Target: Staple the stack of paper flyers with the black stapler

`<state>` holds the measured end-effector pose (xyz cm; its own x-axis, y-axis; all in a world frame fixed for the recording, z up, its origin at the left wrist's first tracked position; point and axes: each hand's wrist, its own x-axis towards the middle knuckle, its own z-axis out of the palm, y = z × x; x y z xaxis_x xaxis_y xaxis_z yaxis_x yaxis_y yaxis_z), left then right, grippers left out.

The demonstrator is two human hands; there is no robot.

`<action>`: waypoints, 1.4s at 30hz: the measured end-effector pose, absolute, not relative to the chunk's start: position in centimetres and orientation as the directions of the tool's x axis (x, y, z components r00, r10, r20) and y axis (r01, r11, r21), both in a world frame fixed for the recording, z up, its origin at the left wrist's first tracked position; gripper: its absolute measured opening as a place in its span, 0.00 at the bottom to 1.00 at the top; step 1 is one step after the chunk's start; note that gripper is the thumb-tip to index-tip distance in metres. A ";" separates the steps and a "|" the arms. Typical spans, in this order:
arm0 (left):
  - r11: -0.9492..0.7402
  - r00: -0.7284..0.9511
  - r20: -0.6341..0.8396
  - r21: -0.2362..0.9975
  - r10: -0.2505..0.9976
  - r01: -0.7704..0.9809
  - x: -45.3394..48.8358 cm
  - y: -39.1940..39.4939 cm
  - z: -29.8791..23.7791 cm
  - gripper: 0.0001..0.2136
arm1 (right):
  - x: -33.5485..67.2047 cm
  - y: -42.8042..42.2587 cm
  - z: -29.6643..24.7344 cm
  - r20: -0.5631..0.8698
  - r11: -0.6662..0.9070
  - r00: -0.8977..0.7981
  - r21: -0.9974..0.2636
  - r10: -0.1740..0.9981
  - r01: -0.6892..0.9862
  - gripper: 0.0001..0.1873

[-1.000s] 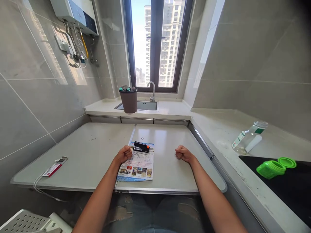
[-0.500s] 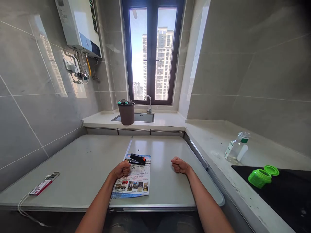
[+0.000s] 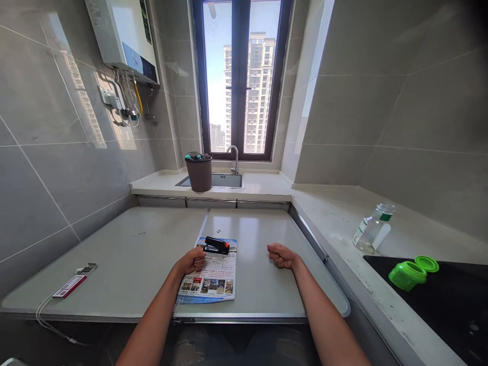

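Observation:
My left hand [image 3: 193, 260] is closed in a fist over the left edge of a printed paper [image 3: 213, 272] with photos along its lower part. Just beyond its knuckles a black stapler [image 3: 217, 245] with an orange tip lies on the upper part of that paper; whether the hand touches it I cannot tell. My right hand [image 3: 282, 255] makes a fist too, above the bare table [image 3: 259, 284] to the right of the paper. Nothing shows in either fist. Two tiny bits [image 3: 218, 231], perhaps staples, lie behind the stapler.
At the left lies a lanyard with a red-and-white card holder [image 3: 70, 286]. A brown bin [image 3: 199, 174] stands by the sink [image 3: 224, 180]. On the right counter are a glass bottle [image 3: 373, 230] and an open green container [image 3: 407, 275] on a black hob [image 3: 450, 300].
The view has tilted down slightly, so the scene sits a little higher in the picture. Both fists stay nearly in place; the right fingers look slightly turned.

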<state>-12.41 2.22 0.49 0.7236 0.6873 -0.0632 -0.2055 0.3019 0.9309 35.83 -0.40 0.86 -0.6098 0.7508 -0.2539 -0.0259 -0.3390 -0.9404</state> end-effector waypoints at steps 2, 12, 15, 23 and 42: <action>0.305 0.723 -0.068 0.931 0.688 -0.203 -12.4 2.2 0.6 0.41 | 35.9 -0.3 0.8 -0.263 -0.351 -0.614 -0.936 0.744 -0.024 0.48; 0.302 0.729 -0.065 0.932 0.682 -0.199 -12.1 1.9 1.0 0.42 | 35.9 -0.1 1.1 -0.281 -0.369 -0.656 -0.929 0.701 0.004 0.48; 0.309 0.745 -0.074 0.934 0.663 -0.183 -11.9 1.7 1.2 0.41 | 35.9 -0.2 1.1 -0.276 -0.364 -0.665 -0.932 0.694 0.007 0.48; 0.342 0.819 -0.130 0.936 0.558 -0.084 -9.4 1.1 2.1 0.41 | 35.8 -0.2 1.4 -0.269 -0.354 -0.689 -0.935 0.673 0.020 0.47; 0.319 0.780 -0.047 0.927 0.624 -0.199 1.3 -0.5 1.4 0.38 | 33.5 -1.0 2.6 0.209 0.220 -0.132 -0.973 0.969 0.070 0.41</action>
<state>1.30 -0.46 1.41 0.7804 0.6235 -0.0472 -0.1986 0.3186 0.9268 33.45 -0.96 2.62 -0.1318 0.9689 0.2093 0.0699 0.2197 -0.9731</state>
